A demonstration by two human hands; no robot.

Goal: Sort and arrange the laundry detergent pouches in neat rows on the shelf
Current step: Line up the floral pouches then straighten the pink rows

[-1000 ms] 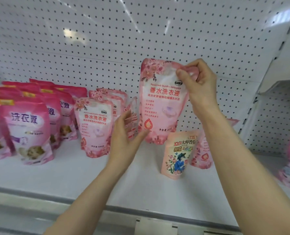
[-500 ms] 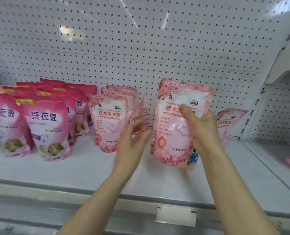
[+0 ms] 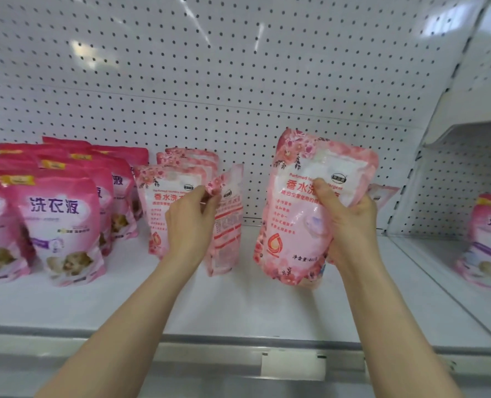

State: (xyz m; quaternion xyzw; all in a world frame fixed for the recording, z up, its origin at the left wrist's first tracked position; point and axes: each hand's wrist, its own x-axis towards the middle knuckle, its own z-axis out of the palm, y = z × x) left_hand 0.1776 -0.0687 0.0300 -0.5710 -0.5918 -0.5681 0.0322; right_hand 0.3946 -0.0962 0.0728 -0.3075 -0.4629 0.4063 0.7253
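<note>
Two bare hands reach over the white shelf (image 3: 238,305) in the head view. The right hand (image 3: 350,222) grips a pale pink floral pouch, the held pouch (image 3: 296,225), with its thumb pressed across the printed front and its fingers wrapped behind the right edge. That pouch is upright with its front facing the camera, leaning slightly, at the middle-right of the shelf. Its bottom edge is low over the board, but whether it touches cannot be told.

The left hand (image 3: 191,222) pinches the top corner of a turned pouch (image 3: 228,225) between thumb and fingers. This pouch stands on the shelf twisted sideways, so its back print faces right. It stands just right of a short row of matching floral pouches (image 3: 158,202), which runs from near to far toward the pegboard (image 3: 238,67). The left hand covers part of the nearest one.

Further left, deep pink pouches (image 3: 63,225) stand in several rows, all facing forward. Another pale pouch (image 3: 383,193) peeks out behind the right hand, mostly hidden. On the neighbouring shelf section at far right stands one more deep pink pouch, the lone pouch (image 3: 488,242). A blank label holder (image 3: 293,366) sits on the near front rail.
</note>
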